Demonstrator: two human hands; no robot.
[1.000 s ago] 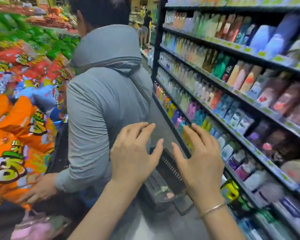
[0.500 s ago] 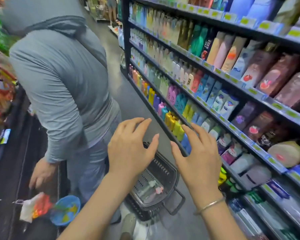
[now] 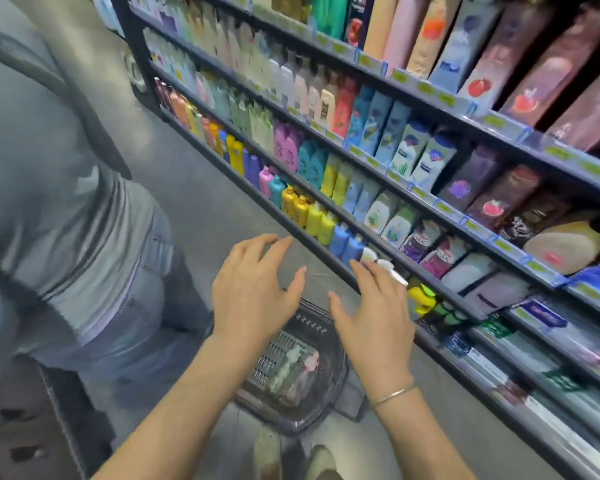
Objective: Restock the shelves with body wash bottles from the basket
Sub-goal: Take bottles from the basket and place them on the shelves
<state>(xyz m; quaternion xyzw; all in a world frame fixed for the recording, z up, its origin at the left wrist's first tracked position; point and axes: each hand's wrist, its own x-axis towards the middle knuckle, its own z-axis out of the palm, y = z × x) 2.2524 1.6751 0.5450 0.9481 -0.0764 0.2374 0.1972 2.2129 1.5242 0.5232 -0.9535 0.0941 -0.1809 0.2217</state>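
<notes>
Both hands, left (image 3: 253,292) and right (image 3: 374,317), raised with fingers spread, holding nothing. Dark basket (image 3: 323,410) on the floor beneath them, body wash bottles (image 3: 291,372) inside. Stocked shelves (image 3: 430,216) at right.

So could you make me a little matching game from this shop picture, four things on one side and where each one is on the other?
Things:
1. basket
2. bangle
3. left hand
4. yellow bottles

Places:
A. on the right wrist
B. on the floor, below both hands
C. on a low shelf, next to blue bottles
D. held open in the air above the basket, holding nothing

Pairs: 1-B, 2-A, 3-D, 4-C
</notes>
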